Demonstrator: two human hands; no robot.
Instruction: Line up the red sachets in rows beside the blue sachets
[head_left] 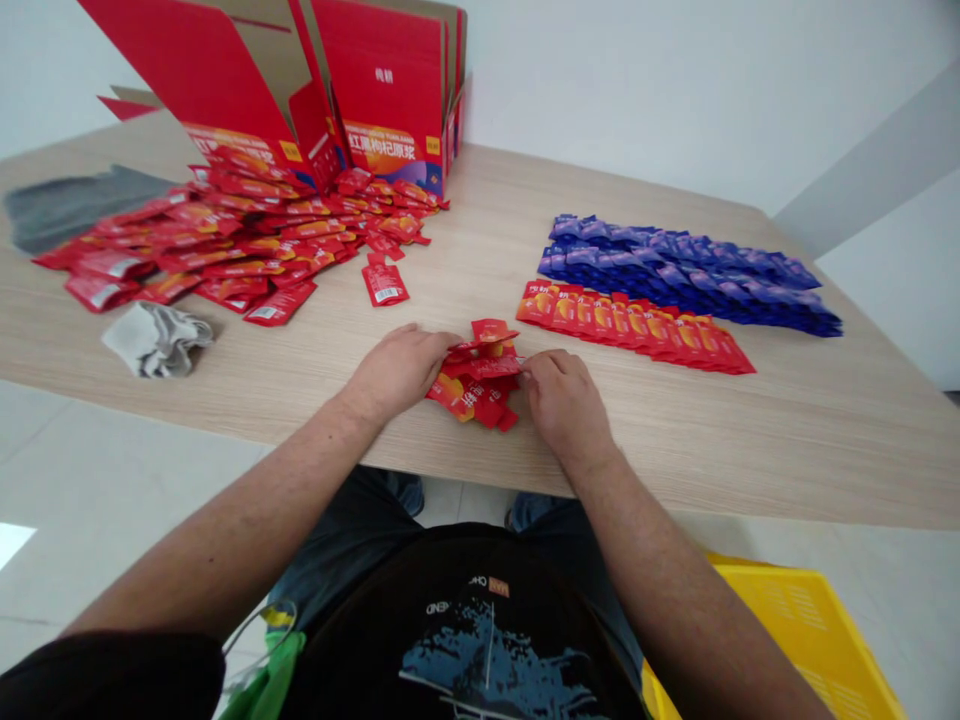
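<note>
My left hand (pixel 397 372) and my right hand (pixel 562 405) grip a small bunch of red sachets (pixel 476 375) from either side, on the pale wood table (pixel 712 430). The bunch is loose and fanned, and my fingers hide part of it. Just beyond my right hand lies a neat overlapping row of red sachets (pixel 634 328). Behind that row is a long block of blue-purple sachets (pixel 682 270). A single red sachet (pixel 385 283) lies apart, above my left hand. Farther left spreads a large loose heap of red sachets (pixel 240 235).
Flattened and open red cardboard cartons (pixel 390 90) stand at the table's far edge. A crumpled pale cloth (pixel 156 340) and a dark grey cloth (pixel 75 208) lie at the left. A yellow plastic crate (pixel 795 630) sits on the floor at lower right.
</note>
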